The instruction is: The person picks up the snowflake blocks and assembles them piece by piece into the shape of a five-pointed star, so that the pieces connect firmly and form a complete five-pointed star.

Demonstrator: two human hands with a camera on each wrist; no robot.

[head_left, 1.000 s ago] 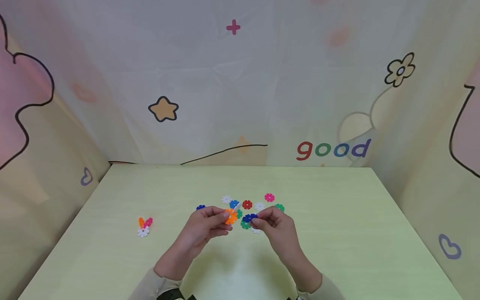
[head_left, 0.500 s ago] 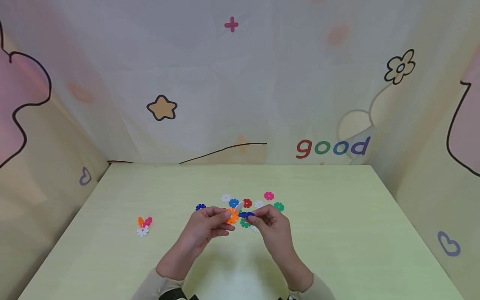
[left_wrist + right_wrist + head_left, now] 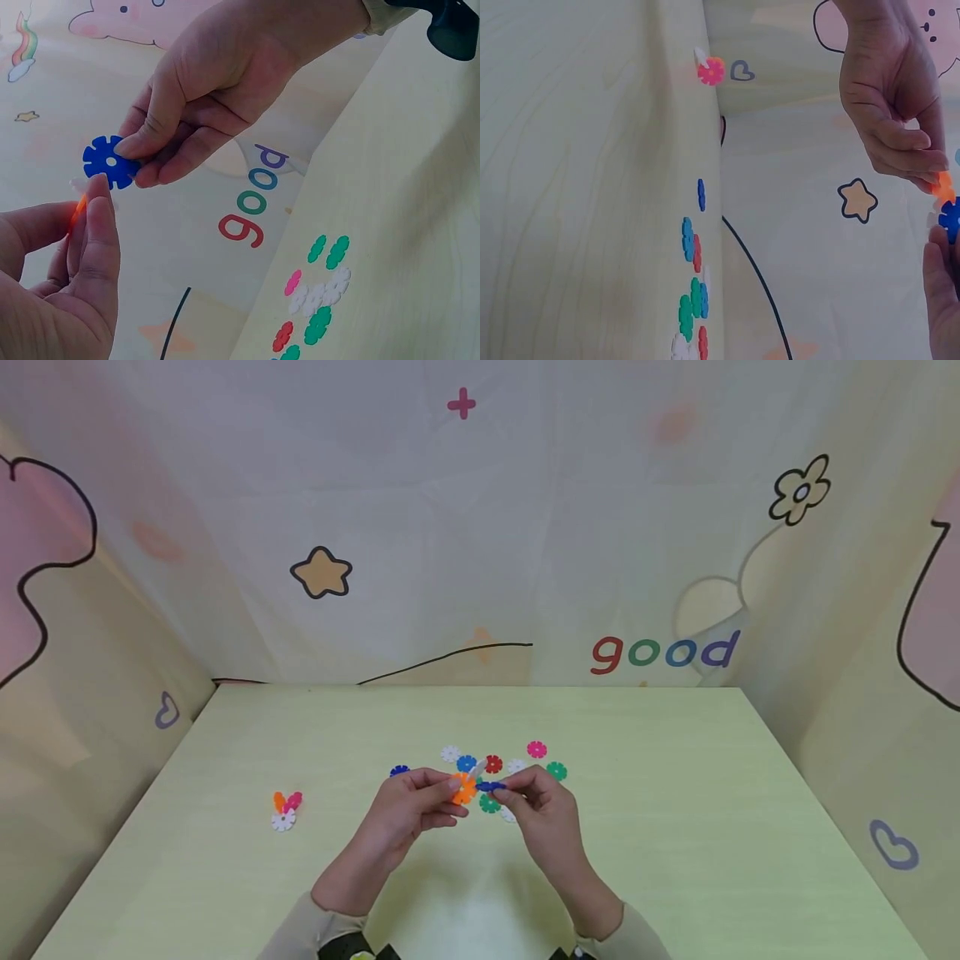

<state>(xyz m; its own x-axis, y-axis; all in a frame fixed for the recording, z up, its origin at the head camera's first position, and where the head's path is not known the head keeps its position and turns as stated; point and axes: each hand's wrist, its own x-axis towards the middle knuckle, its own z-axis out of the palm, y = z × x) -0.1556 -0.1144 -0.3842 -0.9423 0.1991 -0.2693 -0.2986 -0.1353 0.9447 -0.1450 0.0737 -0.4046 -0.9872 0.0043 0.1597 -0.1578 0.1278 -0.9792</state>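
Now I log: left hand [image 3: 411, 812], pinching orange disc [image 3: 466, 789]; right hand [image 3: 550, 814], pinching blue disc [image 3: 97, 160], lately apart, now at orange's edge, joining seemingly underway.

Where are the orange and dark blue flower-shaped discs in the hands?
Orange flower-shaped disc [image 3: 466, 788], head view: middle of its face.
Dark blue flower-shaped disc [image 3: 101, 155], left wrist view: face, beside centre hole.

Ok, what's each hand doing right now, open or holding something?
Left hand: closed, pinching an orange disc.
Right hand: closed, pinching a dark blue disc.
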